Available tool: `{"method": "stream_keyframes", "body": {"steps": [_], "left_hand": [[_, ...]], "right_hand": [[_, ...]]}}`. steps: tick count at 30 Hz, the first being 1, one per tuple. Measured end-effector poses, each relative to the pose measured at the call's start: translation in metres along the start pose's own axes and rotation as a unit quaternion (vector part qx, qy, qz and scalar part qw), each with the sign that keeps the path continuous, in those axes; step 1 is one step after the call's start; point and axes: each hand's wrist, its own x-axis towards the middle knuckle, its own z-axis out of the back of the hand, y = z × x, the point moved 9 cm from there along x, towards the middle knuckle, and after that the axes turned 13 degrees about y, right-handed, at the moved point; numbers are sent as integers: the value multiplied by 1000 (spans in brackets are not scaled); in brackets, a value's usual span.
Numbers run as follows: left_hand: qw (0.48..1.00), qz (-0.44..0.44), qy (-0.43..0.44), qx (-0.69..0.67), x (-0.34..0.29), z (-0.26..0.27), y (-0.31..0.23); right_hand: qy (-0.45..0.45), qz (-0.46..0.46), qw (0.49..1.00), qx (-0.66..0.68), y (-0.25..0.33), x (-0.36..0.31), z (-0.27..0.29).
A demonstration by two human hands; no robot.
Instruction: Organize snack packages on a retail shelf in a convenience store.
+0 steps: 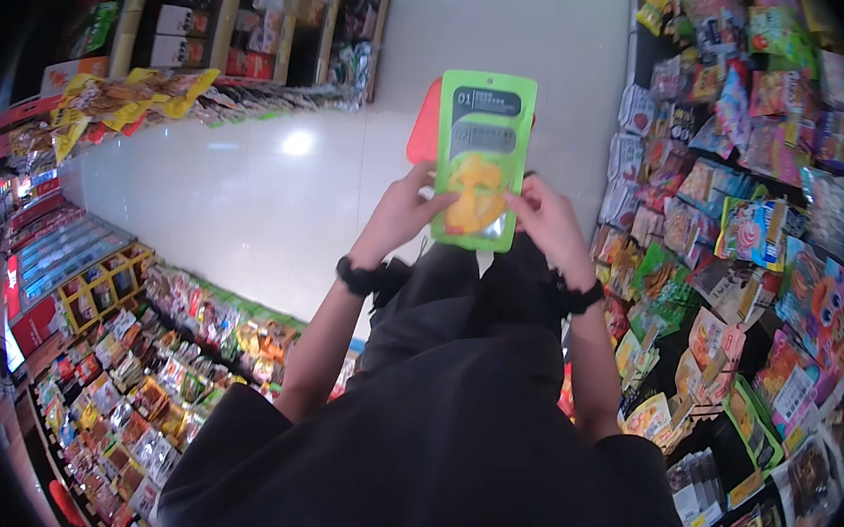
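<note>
A bright green flat snack pouch point(485, 141) hangs upright in front of me, its dark grey printed panels at the top and yellow fruit pieces showing in the lower half. My left hand point(407, 207) grips its lower left edge, thumb on the front face. On the opposite edge, my right hand point(548, 217) pinches it at about the same height. The fingers behind the pouch are hidden. A red object point(424, 128) shows partly behind the pouch; its kind cannot be made out.
Shelves of packaged snacks point(689, 197) run along my right side. More snack bags point(160, 391) fill a display at the lower left. At the upper left stands a shelf unit point(263, 19) edged with yellow bags point(135, 103). Pale glossy floor point(249, 178) lies between them.
</note>
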Motion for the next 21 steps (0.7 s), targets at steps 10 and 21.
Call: {"method": "stream_keyframes", "body": {"steps": [10,21], "left_hand": [[991,114,-54,-52,149,-46,211],[984,159,-75,29,232,-63,321]], "right_hand": [[-42,-96,988,-112,-171,145,5],[-111,-166,974,-106,-289,223,-21]]}}
